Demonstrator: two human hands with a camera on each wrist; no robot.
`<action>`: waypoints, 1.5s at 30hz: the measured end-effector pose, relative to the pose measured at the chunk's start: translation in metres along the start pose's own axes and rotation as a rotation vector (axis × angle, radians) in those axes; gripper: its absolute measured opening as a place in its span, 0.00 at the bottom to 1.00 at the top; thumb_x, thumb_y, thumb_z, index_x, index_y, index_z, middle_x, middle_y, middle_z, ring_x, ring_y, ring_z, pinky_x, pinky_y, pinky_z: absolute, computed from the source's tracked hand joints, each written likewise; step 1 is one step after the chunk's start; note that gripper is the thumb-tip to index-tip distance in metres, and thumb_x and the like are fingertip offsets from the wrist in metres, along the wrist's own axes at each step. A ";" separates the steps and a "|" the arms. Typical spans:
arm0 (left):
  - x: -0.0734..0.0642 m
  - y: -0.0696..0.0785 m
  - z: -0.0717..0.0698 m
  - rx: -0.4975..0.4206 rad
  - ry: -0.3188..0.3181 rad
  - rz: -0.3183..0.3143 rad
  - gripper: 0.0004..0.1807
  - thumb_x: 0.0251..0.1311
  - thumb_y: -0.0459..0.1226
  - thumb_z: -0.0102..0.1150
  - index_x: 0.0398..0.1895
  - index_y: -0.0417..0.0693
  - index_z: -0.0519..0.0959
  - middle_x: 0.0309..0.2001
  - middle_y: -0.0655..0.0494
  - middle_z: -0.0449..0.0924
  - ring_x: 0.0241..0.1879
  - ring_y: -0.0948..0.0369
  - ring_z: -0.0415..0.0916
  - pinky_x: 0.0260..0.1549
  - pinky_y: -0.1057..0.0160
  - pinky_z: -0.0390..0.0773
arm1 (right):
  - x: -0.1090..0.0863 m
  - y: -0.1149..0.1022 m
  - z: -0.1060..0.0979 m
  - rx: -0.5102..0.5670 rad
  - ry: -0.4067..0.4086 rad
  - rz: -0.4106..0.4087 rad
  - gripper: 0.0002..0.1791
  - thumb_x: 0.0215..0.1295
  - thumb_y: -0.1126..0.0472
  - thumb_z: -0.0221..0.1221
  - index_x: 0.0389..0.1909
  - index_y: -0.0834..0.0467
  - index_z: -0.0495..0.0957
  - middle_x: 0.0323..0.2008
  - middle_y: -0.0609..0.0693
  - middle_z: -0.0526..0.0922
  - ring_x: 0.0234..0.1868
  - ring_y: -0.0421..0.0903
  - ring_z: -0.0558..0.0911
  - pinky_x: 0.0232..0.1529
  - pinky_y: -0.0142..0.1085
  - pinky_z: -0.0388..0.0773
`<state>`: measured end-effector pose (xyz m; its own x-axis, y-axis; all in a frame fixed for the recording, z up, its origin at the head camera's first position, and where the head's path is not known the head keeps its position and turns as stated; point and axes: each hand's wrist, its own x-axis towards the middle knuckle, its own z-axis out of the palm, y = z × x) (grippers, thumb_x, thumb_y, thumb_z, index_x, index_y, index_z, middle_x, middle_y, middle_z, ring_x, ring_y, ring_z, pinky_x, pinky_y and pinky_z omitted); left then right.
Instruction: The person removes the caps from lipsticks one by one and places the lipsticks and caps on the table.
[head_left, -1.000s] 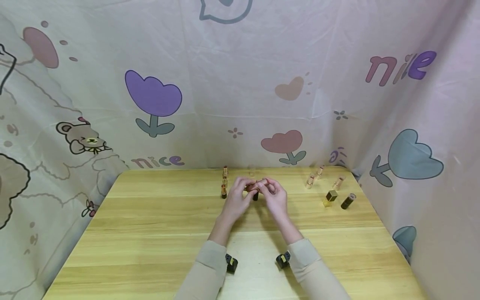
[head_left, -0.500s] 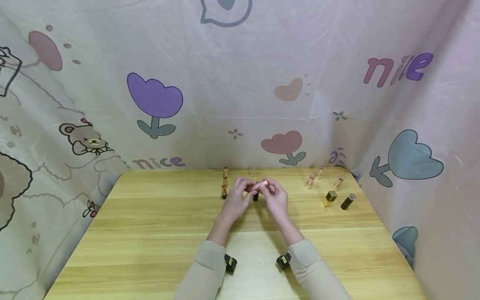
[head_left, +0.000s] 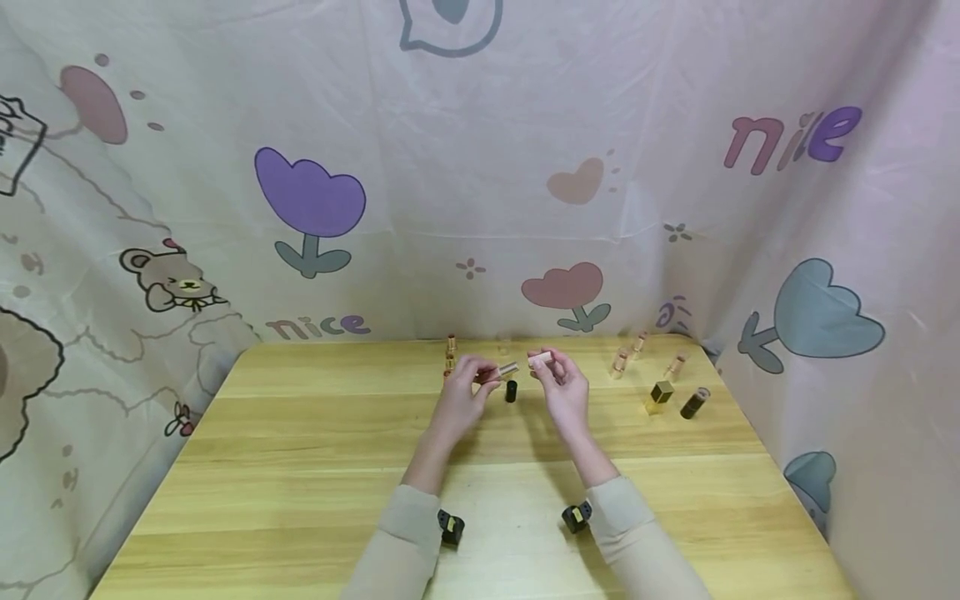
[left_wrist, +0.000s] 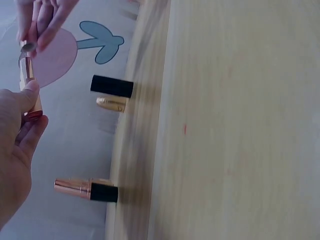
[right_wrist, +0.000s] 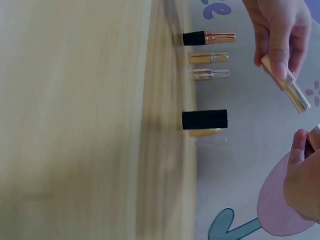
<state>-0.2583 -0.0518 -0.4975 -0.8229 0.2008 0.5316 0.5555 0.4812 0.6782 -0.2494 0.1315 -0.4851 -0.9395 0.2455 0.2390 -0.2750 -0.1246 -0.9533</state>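
My left hand (head_left: 462, 398) pinches a rose-gold lipstick tube (head_left: 508, 369) between thumb and fingers, its shiny inner sleeve pointing toward the right hand. In the left wrist view the tube (left_wrist: 29, 75) has a dark red end. My right hand (head_left: 566, 398) holds a short pale pink-gold cap (head_left: 540, 359), apart from the tube; its hollow mouth (left_wrist: 28, 47) faces the tube in the left wrist view. Below and between the hands a black cylinder (head_left: 512, 391) stands upright on the table, with a small gold piece (left_wrist: 111, 104) behind it.
Several uncapped lipsticks stand in a row beyond the left hand, including a black-based one (right_wrist: 220, 37) and a gold one (right_wrist: 207, 58). At right are pinkish lipsticks (head_left: 619, 364), a square-topped gold tube (head_left: 662, 392) and a dark tube (head_left: 695, 403). A printed curtain hangs behind the table.
The hands have moved apart, the left to the left and the right to the right. The cap has separated from the lipstick tube, one piece in each hand.
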 end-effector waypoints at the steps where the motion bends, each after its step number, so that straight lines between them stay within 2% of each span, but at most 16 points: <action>1: 0.000 -0.001 -0.002 -0.010 0.005 -0.002 0.14 0.63 0.29 0.69 0.50 0.38 0.81 0.50 0.49 0.78 0.46 0.57 0.80 0.51 0.62 0.85 | 0.001 -0.001 -0.001 -0.016 -0.004 -0.003 0.18 0.71 0.68 0.63 0.59 0.68 0.77 0.55 0.67 0.85 0.45 0.39 0.87 0.52 0.32 0.85; 7: -0.003 -0.007 -0.007 -0.092 0.023 -0.027 0.15 0.64 0.27 0.68 0.52 0.35 0.79 0.51 0.48 0.76 0.48 0.55 0.80 0.53 0.64 0.85 | 0.001 -0.008 -0.005 -0.079 -0.004 -0.021 0.20 0.69 0.66 0.66 0.60 0.63 0.78 0.55 0.61 0.86 0.46 0.41 0.86 0.53 0.31 0.84; 11: -0.005 -0.007 -0.012 -0.163 0.047 -0.042 0.16 0.64 0.25 0.66 0.54 0.31 0.76 0.51 0.45 0.77 0.49 0.52 0.81 0.56 0.63 0.84 | 0.002 -0.008 -0.007 -0.105 -0.021 -0.056 0.21 0.68 0.67 0.67 0.60 0.67 0.78 0.55 0.62 0.86 0.47 0.41 0.85 0.53 0.29 0.84; 15: -0.007 -0.007 -0.017 -0.229 0.079 -0.056 0.17 0.63 0.23 0.66 0.53 0.28 0.74 0.50 0.41 0.78 0.49 0.48 0.82 0.57 0.58 0.84 | 0.002 -0.007 -0.008 -0.155 -0.051 -0.104 0.20 0.67 0.70 0.67 0.58 0.68 0.79 0.54 0.63 0.86 0.49 0.45 0.86 0.53 0.28 0.84; 21: -0.012 -0.008 -0.024 -0.231 0.134 -0.103 0.18 0.62 0.23 0.68 0.53 0.27 0.74 0.49 0.40 0.80 0.49 0.47 0.84 0.56 0.55 0.85 | 0.002 -0.002 -0.008 -0.222 -0.110 -0.190 0.16 0.66 0.72 0.67 0.54 0.68 0.82 0.51 0.63 0.86 0.51 0.56 0.86 0.55 0.33 0.85; 23: -0.015 -0.009 -0.026 -0.221 0.153 -0.101 0.19 0.61 0.23 0.68 0.53 0.28 0.74 0.48 0.40 0.81 0.48 0.47 0.84 0.55 0.56 0.85 | 0.001 0.001 -0.008 -0.242 -0.126 -0.224 0.16 0.65 0.74 0.67 0.53 0.70 0.82 0.51 0.65 0.85 0.51 0.59 0.85 0.55 0.36 0.85; 27: -0.020 -0.009 -0.032 -0.231 0.180 -0.079 0.19 0.59 0.20 0.68 0.52 0.30 0.75 0.49 0.39 0.80 0.47 0.46 0.84 0.53 0.56 0.86 | 0.000 0.004 -0.008 -0.310 -0.146 -0.265 0.16 0.62 0.76 0.68 0.51 0.69 0.83 0.47 0.63 0.83 0.51 0.60 0.85 0.55 0.38 0.85; 32: -0.025 -0.011 -0.038 -0.268 0.190 -0.122 0.18 0.58 0.19 0.68 0.51 0.31 0.75 0.49 0.40 0.80 0.48 0.46 0.83 0.55 0.58 0.85 | -0.001 0.008 -0.009 -0.407 -0.197 -0.257 0.18 0.60 0.76 0.69 0.52 0.67 0.83 0.45 0.59 0.82 0.51 0.58 0.86 0.55 0.37 0.85; 38: -0.031 -0.017 -0.043 -0.290 0.203 -0.169 0.18 0.57 0.18 0.68 0.49 0.30 0.75 0.49 0.37 0.80 0.49 0.44 0.84 0.55 0.61 0.84 | -0.004 0.012 -0.010 -0.515 -0.284 -0.201 0.21 0.60 0.75 0.70 0.55 0.69 0.80 0.49 0.60 0.84 0.52 0.58 0.85 0.54 0.41 0.86; 45: -0.036 -0.022 -0.049 -0.257 0.190 -0.243 0.19 0.55 0.17 0.68 0.49 0.28 0.74 0.50 0.36 0.79 0.50 0.42 0.84 0.55 0.60 0.84 | -0.007 0.014 -0.011 -0.572 -0.348 -0.147 0.17 0.59 0.76 0.70 0.50 0.69 0.82 0.48 0.60 0.84 0.51 0.57 0.85 0.52 0.39 0.87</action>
<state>-0.2347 -0.1111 -0.5068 -0.9106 -0.0652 0.4082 0.3791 0.2617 0.8876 -0.2450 0.1383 -0.5022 -0.9379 -0.1139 0.3278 -0.3436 0.4373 -0.8311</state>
